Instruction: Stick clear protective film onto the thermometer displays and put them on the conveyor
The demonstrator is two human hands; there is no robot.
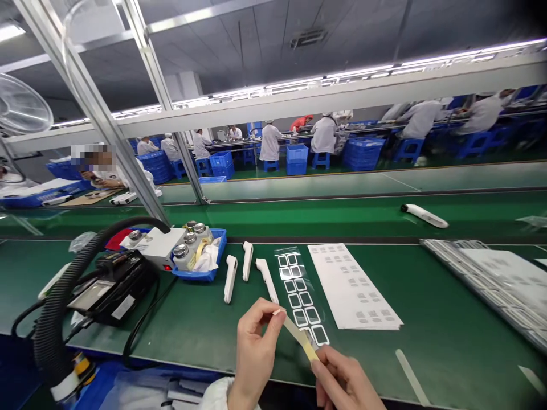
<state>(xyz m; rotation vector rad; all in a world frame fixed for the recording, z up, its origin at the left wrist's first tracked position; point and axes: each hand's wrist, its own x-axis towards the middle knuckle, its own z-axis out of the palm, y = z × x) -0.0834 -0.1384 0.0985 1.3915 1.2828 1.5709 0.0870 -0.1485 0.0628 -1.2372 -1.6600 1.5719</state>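
Note:
A narrow strip of pale yellow tape is stretched between my two hands above the front of the green bench. My left hand pinches its far end between thumb and forefinger, with a small white bit showing at the fingertips. Closed on the yellower near end is my right hand. Just behind them lies a clear sheet of white square frames, its near end partly covered by the tape. Three white handheld devices, including the nearest one, lie left of that sheet. White label sheets lie to its right.
A blue tray holds metal-capped bottles beside a white box. Black hose and a black unit occupy the left. Another white device lies on the green conveyor. Tape sticks to the bench, right.

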